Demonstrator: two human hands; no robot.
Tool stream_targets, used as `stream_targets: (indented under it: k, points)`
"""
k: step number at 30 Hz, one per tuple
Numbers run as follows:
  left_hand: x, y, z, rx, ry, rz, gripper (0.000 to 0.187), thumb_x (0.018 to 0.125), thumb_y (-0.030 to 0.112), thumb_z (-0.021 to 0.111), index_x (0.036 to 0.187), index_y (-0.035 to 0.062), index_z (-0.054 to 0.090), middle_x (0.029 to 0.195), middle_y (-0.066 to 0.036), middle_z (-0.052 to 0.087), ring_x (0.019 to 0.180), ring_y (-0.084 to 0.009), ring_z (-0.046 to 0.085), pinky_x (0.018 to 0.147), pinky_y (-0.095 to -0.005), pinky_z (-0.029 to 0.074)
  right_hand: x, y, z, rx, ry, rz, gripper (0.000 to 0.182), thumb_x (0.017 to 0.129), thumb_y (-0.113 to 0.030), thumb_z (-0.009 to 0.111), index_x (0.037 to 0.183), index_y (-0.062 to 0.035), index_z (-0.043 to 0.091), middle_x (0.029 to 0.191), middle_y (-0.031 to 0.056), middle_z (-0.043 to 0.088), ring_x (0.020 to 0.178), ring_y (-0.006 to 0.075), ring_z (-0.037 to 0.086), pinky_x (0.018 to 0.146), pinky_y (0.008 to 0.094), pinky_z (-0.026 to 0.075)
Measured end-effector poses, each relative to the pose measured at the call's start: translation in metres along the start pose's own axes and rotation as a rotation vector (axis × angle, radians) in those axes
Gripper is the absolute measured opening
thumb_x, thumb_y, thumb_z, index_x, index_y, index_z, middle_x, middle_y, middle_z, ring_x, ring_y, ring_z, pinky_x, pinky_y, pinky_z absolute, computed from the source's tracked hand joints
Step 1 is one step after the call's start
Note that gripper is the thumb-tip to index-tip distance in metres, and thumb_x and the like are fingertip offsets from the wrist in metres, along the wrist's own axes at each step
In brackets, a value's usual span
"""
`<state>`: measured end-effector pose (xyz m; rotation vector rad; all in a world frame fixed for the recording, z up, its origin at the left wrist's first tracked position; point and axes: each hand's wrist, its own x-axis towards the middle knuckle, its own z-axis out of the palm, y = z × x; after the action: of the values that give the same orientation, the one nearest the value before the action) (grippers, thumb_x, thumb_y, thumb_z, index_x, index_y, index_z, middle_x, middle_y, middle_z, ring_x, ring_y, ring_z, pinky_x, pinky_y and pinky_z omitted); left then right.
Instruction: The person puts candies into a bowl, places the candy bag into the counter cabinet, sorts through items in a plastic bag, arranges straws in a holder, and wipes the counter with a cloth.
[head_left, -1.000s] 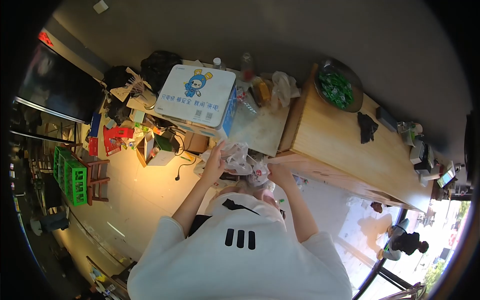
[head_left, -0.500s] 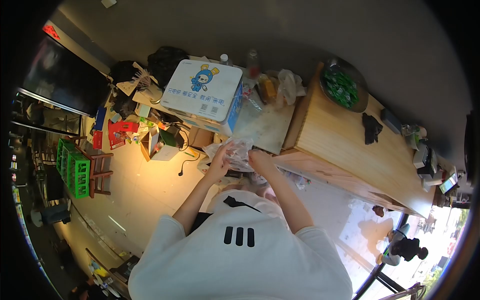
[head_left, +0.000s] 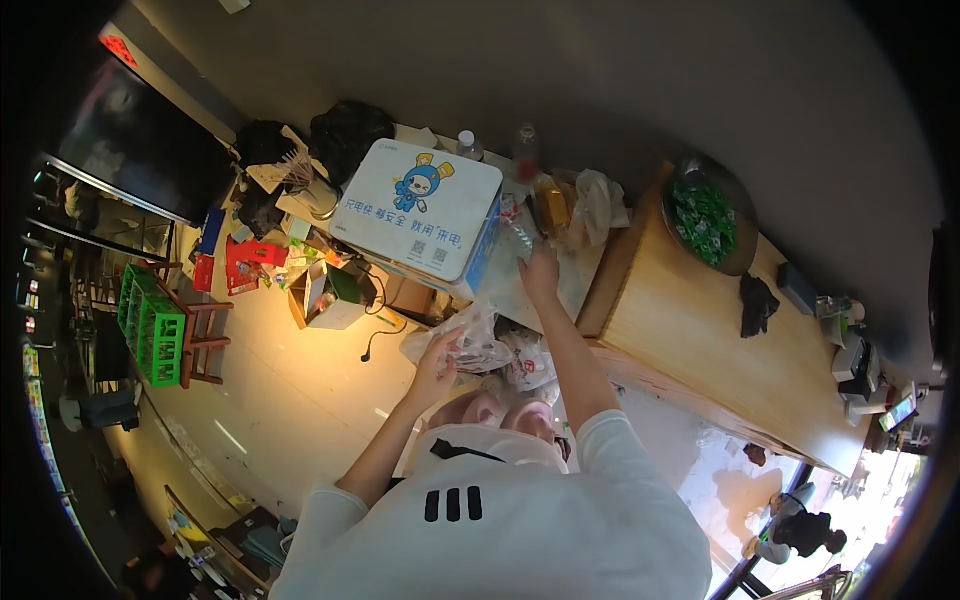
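My left hand is closed on a crumpled clear plastic bag, low in front of the low tabletop. My right hand reaches over the pale tabletop, fingers stretched forward and thumb apart. Just beyond its fingertips lies a small shiny strip-like packet. To its left stands a white and blue box with a cartoon figure on the lid. Below the tabletop edge, a white plastic bag with red print sits beside the clear one.
A wooden counter on the right bears a bowl of green packets and a black cloth. Bottles and a whitish plastic bag stand at the back. A green crate is at left; a person is outside, lower right.
My right hand has left the clear bag and moved up and forward over the tabletop. My left hand keeps the bag, slightly lower. The camera view has shifted a little.
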<state>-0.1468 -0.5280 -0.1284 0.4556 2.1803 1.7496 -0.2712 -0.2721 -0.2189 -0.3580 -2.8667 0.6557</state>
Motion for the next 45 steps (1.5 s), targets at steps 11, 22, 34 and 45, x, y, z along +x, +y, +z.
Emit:
stream_targets:
  k: [11,22,34,45]
  points:
    - [-0.012,-0.002,-0.001,-0.042,0.056,-0.051,0.065,0.071,-0.015,0.042,0.132,0.0088,0.042,0.119,-0.009,0.046,0.096,-0.0159,0.051,0.072,-0.0225,0.044,0.01,0.001,0.034,0.022,0.039,0.128,0.034,0.075,-0.021,0.071,0.101,-0.0014,0.062,0.096,0.0141,0.056,0.092,0.0306,0.055,0.079,0.0397,0.047]
    - [-0.013,-0.008,0.001,0.007,0.047,-0.064,0.066,0.071,-0.017,0.045,0.132,0.0096,0.041,0.121,-0.007,0.047,0.097,-0.0162,0.052,0.073,-0.0224,0.045,0.06,0.076,0.099,1.281,0.516,0.726,0.034,0.078,-0.006,0.064,0.112,-0.0022,0.06,0.106,0.011,0.062,0.093,0.0211,0.057,0.079,0.0298,0.045]
    - [-0.01,-0.005,-0.004,0.066,0.034,-0.042,0.067,0.071,-0.016,0.045,0.133,0.0094,0.04,0.12,-0.008,0.047,0.097,-0.0158,0.052,0.072,-0.0232,0.047,0.064,0.057,0.054,1.933,0.338,1.049,0.019,0.083,-0.013,0.056,0.102,-0.0143,0.056,0.088,-0.0018,0.052,0.083,0.0111,0.046,0.073,0.0274,0.032]
    - [0.0,-0.008,-0.004,0.079,-0.001,0.024,0.064,0.072,-0.015,0.043,0.132,0.0066,0.04,0.116,-0.01,0.046,0.095,-0.0172,0.051,0.074,-0.0224,0.043,-0.05,0.027,0.017,1.961,0.001,0.834,0.043,0.088,-0.021,0.056,0.13,-0.0157,0.046,0.108,-0.005,0.05,0.093,0.0134,0.045,0.087,0.0348,0.027]
